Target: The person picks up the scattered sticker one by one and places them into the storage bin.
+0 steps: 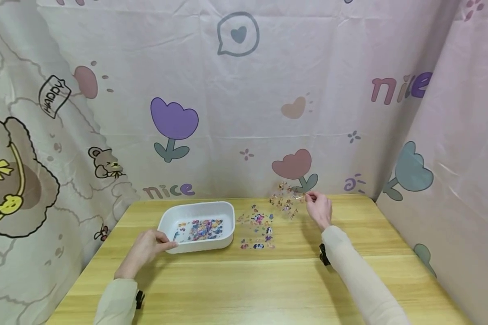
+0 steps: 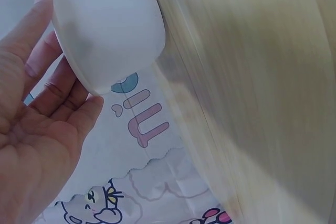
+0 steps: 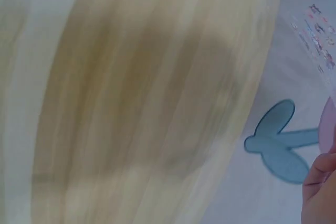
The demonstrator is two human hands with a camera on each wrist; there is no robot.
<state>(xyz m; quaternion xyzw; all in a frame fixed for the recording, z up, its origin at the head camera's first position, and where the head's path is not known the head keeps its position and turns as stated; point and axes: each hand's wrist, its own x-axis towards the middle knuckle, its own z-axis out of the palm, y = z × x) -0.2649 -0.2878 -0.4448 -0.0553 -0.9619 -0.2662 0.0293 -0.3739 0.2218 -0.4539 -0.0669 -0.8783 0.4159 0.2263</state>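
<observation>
A white plastic tray (image 1: pixel 203 246) stands on the left part of the table, with many small colourful stickers (image 1: pixel 205 229) lying inside. My left hand (image 1: pixel 148 248) grips its near left corner, thumb and fingers at the rim; the left wrist view shows the tray wall (image 2: pixel 113 30) between them. Over the back of the table, my right hand (image 1: pixel 319 209) pinches the right edge of a clear sticker sheet (image 1: pixel 285 205), which hangs tilted. Only part of that hand (image 3: pixel 321 190) shows in the right wrist view. Flat beside the tray lies more clear sheeting with colourful stickers (image 1: pixel 258 220).
The wooden table (image 1: pixel 244 289) reaches back to a hanging printed cloth (image 1: pixel 236 113), which also runs along both sides. Black straps (image 1: pixel 324 255) show at the wrists.
</observation>
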